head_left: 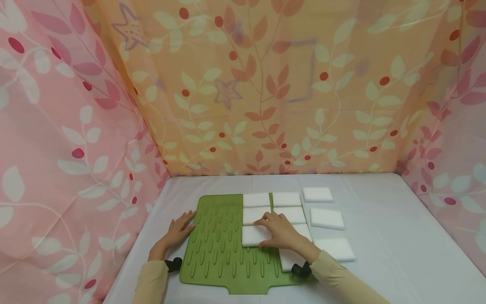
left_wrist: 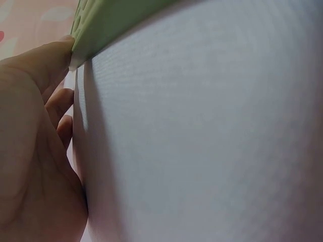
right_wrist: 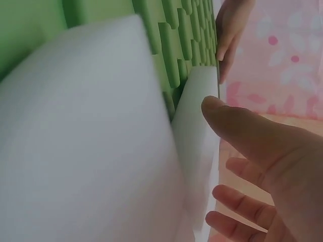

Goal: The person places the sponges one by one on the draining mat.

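Fingers spread wide, the right hand is over a white block on the green mat, whose left edge the left hand touches with extended fingers.

Mat on tabletop; 7 blks on its R side, 2 cols (3 L, 4 R); 3 more blks R of mat.

Left grip stretched out, thumb apart; right grip palm down, thumb spread from fingers.
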Demonstrator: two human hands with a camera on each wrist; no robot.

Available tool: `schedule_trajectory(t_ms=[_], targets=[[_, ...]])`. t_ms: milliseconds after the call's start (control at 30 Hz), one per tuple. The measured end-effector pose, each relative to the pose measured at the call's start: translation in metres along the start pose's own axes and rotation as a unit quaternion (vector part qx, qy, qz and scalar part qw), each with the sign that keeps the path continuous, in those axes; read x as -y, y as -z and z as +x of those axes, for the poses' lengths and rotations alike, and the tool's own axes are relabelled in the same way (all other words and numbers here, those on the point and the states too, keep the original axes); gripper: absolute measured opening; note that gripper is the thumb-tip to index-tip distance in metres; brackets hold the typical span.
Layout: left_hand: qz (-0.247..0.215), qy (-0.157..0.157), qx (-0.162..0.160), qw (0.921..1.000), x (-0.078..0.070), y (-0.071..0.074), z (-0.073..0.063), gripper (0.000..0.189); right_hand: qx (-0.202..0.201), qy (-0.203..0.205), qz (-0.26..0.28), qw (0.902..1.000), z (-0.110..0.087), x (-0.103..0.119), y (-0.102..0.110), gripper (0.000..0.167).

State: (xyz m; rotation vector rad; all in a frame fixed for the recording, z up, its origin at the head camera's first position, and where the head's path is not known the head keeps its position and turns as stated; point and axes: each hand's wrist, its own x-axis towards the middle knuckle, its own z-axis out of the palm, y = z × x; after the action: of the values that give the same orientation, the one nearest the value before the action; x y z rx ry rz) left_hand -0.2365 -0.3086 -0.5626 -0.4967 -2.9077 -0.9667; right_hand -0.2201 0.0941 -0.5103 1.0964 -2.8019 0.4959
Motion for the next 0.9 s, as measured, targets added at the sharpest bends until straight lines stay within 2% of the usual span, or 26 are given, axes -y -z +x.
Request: schedule_trajectory(t_ms=[67, 267, 400, 467, 633, 700, 900], targets=[[0.002, -0.005, 0.001, 1.0000, 0.000, 0.000, 0.000, 0.053, -0.004, -0.001, 0.001, 1.0000, -0.002, -0.001, 0.001, 0.063], [-0.011, 0.012, 0.010, 0.9998, -0.003, 0.002, 0.000, 0.053, -0.017, -0.011, 0.008, 0.9998, -0.010, -0.007, 0.007, 0.063], [0.004, 0.019, 0.014, 0.9997, -0.004, 0.002, 0.000, 0.054, -0.030, -0.022, 0.006, 0.9993, -0.015, -0.013, 0.011, 0.061], [0.002, 0.016, 0.010, 0.9998, -0.004, 0.002, 0.000, 0.055, -0.038, -0.028, 0.008, 0.9988, -0.018, -0.015, 0.013, 0.060], [-0.023, -0.017, -0.012, 0.9995, -0.007, 0.001, -0.004, 0.053, -0.061, -0.036, 0.012, 0.9974, -0.024, -0.023, 0.018, 0.058], [-0.023, -0.021, -0.013, 0.9994, -0.008, 0.001, -0.005, 0.053, -0.069, -0.038, 0.012, 0.9968, -0.027, -0.027, 0.020, 0.057], [0.000, 0.027, 0.020, 0.9994, -0.008, 0.003, -0.001, 0.054, -0.089, -0.049, 0.011, 0.9948, -0.037, -0.038, 0.024, 0.057]])
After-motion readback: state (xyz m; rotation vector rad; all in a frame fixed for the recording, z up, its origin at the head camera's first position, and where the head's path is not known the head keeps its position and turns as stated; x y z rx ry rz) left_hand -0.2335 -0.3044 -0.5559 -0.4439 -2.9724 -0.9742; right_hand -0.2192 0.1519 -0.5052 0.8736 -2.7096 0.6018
